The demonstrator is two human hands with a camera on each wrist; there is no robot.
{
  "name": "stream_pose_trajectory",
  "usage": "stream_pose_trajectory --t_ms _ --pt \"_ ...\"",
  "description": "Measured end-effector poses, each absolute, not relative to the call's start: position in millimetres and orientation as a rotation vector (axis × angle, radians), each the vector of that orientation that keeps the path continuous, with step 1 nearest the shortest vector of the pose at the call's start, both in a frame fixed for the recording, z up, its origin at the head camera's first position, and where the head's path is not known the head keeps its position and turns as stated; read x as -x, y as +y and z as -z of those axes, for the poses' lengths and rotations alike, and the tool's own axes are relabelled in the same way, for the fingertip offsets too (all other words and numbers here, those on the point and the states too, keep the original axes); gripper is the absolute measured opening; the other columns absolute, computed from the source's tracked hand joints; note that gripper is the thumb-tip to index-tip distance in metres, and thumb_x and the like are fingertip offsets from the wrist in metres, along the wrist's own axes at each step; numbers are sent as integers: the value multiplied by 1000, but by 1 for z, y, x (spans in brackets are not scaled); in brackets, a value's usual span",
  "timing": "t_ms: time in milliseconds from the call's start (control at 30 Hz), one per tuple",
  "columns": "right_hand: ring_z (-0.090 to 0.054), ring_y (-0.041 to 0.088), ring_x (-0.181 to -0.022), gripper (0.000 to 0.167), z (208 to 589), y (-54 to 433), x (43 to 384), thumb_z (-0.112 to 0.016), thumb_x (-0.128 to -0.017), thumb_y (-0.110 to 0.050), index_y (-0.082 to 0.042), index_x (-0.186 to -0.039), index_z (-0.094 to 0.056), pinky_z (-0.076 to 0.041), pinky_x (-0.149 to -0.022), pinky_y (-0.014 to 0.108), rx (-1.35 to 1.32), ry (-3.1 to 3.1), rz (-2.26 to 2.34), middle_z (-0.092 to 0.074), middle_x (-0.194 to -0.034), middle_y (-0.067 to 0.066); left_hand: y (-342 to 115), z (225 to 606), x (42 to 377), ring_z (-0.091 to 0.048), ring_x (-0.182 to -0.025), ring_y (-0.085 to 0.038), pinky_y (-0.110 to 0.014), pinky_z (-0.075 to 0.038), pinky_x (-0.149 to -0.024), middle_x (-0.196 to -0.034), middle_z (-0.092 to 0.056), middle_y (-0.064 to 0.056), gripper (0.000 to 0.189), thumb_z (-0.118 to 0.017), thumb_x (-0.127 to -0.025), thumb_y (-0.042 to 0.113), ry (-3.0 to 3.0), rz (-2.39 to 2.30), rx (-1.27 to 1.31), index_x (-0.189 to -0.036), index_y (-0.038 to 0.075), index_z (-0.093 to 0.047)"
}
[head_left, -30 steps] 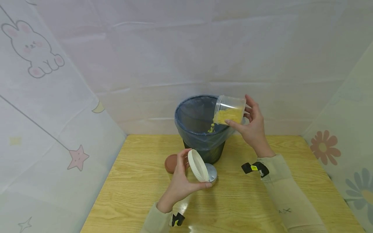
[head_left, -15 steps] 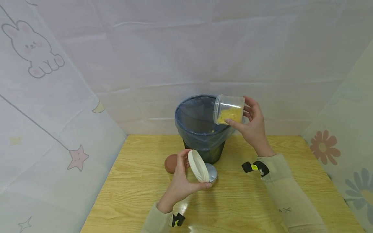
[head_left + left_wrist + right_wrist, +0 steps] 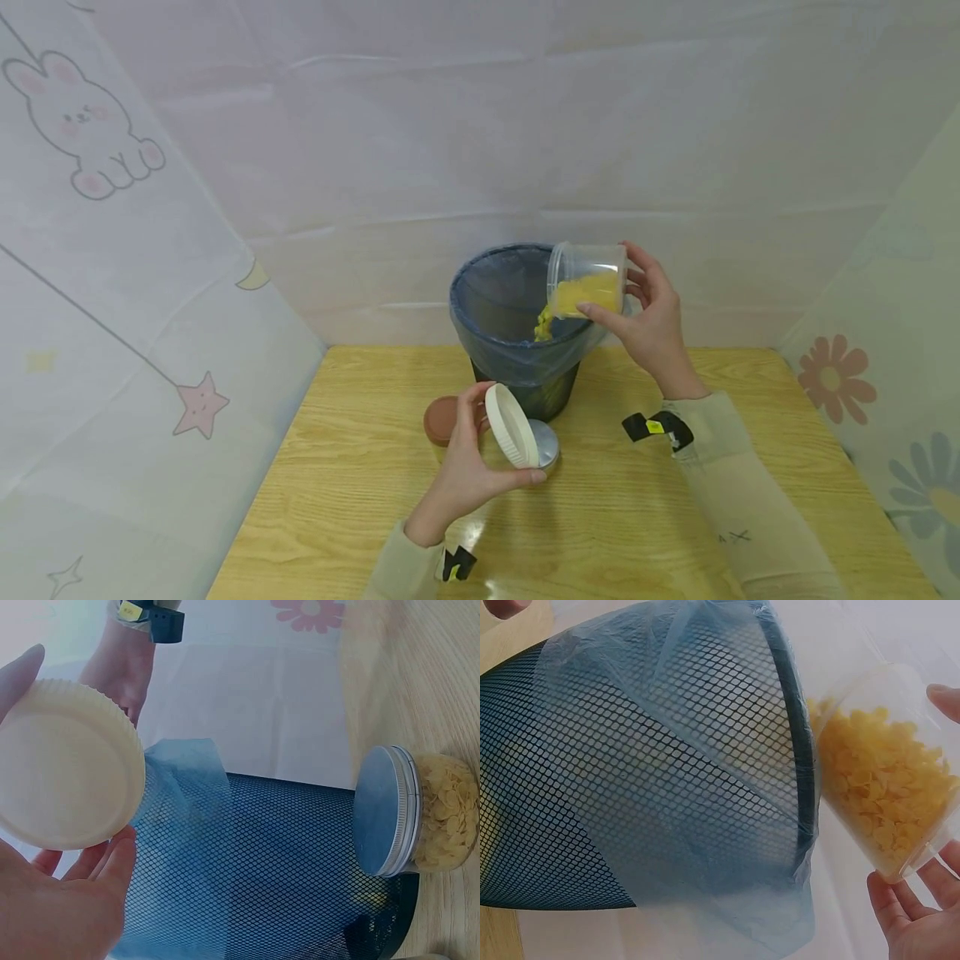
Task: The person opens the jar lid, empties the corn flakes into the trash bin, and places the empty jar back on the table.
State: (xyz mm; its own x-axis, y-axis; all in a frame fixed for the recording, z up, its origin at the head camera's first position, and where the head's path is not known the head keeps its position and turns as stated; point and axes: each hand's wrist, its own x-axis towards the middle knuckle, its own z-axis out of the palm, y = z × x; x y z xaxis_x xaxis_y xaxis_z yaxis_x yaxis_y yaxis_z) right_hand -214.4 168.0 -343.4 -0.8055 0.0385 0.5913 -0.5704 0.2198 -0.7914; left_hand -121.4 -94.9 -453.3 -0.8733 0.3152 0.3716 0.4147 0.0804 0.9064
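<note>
1. The right hand (image 3: 656, 333) has its grip around a clear plastic jar (image 3: 588, 275), tipped over the right rim of the mesh wastebasket (image 3: 292, 855).
2. Left hand's (image 3: 467, 473) grip: holding a ribbed cream lid (image 3: 512, 425), before the wastebasket.
3. Rightward drift (or jerking) could scatter yellow flakes (image 3: 543, 323) outside.

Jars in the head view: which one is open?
The clear jar in the right hand, tipped over the bin with yellow flakes spilling out. The silver-lidded jar and brown-lidded jar stand on the table, lids on.
</note>
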Motion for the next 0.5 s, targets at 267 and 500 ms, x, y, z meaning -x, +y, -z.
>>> stream_pose_trajectory --t_ms 267,500 --pt "-51 28 -124 83 343 169 216 -80 -80 10 2 -153 -40 -44 -100 26 -490 -2008 -1622 -44 -149 18 -94 453 121 -44 -134 -24 -46 -36 -112 -147 -43 -4 115 -99 -67 14 -2252 1943 772 -153 24 -23" --pt "-51 33 -124 84 340 169 216 -80 -78 11 1 -152 -42 -43 -101 27 -497 -2004 -1591 -43 -146 19 -95 454 122 -44 -135 -22 -44 -35 -113 -147 -42 -8 115 -99 -67 17 -2266 1953 767 -153 29 -23"
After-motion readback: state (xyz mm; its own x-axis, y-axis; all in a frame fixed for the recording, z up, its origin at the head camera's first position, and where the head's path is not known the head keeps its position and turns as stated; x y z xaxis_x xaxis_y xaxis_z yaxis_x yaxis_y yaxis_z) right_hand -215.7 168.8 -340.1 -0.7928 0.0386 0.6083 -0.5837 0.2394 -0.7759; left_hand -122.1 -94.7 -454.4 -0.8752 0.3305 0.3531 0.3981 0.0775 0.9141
